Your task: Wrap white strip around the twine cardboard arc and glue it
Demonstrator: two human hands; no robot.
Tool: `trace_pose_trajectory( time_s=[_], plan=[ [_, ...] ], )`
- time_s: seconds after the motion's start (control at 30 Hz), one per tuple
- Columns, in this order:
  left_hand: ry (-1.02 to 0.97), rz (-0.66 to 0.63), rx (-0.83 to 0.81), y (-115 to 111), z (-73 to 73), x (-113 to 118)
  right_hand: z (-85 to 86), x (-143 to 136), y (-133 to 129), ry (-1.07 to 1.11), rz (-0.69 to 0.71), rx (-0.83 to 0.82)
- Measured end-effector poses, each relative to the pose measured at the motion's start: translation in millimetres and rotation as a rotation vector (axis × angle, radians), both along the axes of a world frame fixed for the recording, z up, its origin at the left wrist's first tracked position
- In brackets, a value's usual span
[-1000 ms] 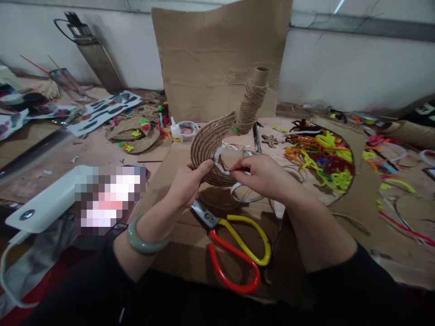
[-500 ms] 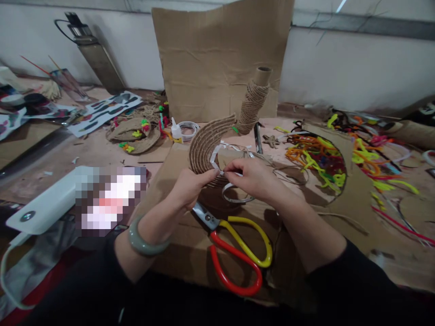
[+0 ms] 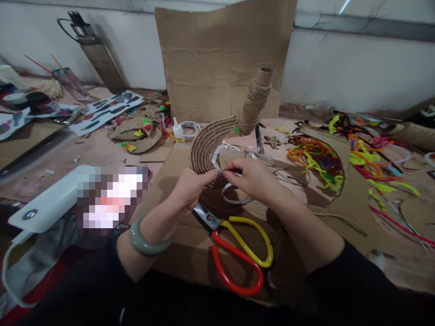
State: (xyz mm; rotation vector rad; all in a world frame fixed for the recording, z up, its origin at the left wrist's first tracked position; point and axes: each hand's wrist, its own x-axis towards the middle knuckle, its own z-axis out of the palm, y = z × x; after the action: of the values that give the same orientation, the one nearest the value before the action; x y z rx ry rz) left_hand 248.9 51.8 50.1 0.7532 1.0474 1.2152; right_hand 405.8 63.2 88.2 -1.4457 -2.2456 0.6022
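Observation:
My left hand [image 3: 192, 188] grips the near edge of a curved piece [image 3: 204, 149] made of rows of brown twine, thumb on top. White tape [image 3: 216, 156] runs along its inner edge. Close beside that thumb, my right hand [image 3: 249, 174] pinches the white tape between thumb and fingertips. A loop of narrow white strip [image 3: 234, 194] hangs below the right hand. Scissors [image 3: 234, 253] with one yellow and one red handle lie under the hands on cardboard [image 3: 170, 181]; their blade tips are hidden behind my left hand.
A twine-wound cardboard tube [image 3: 256, 102] stands behind the curved piece, before an upright cardboard sheet [image 3: 220, 54]. A small glue bottle [image 3: 177, 131] is left of it. Colourful pipe cleaners [image 3: 316, 158] lie right. At left are a white power bank [image 3: 50, 199] and a blurred-out phone [image 3: 113, 201].
Both hands stay at the curved piece with almost the same grip. The whole view has shifted slightly; the fingertips have moved only a little.

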Motion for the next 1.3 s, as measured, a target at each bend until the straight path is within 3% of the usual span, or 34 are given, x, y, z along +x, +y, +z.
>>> trace_pose_trajectory(
  time_s=[0.3, 0.47, 0.73, 0.93, 1.1, 1.3],
  plan=[
    [-0.104, -0.113, 0.053, 1.8, -0.6, -2.6, 2.6, 1.7, -0.4, -0.123, -0.05, 0.015],
    [-0.074, 0.004, 0.033, 4.9, -0.2, -3.1, 2.0, -1.7, -3.1, -0.132, -0.006, -0.007],
    [-0.058, 0.067, 0.016, 5.3, 2.0, -2.2, 5.6, -7.9, -8.1, -0.242, -0.013, 0.015],
    [-0.109, 0.034, 0.0, 5.3, 0.9, -2.4, 2.7, -3.7, -6.0, -0.177, -0.016, 0.036],
    [-0.12, -0.084, 0.034, 3.5, -1.9, -4.1, -1.4, -0.9, -2.6, -0.037, -0.034, 0.058],
    [-0.15, -0.107, -0.065, 2.1, 0.6, -3.1, -4.4, 0.3, -0.8, 0.056, -0.004, 0.044]
  ],
)
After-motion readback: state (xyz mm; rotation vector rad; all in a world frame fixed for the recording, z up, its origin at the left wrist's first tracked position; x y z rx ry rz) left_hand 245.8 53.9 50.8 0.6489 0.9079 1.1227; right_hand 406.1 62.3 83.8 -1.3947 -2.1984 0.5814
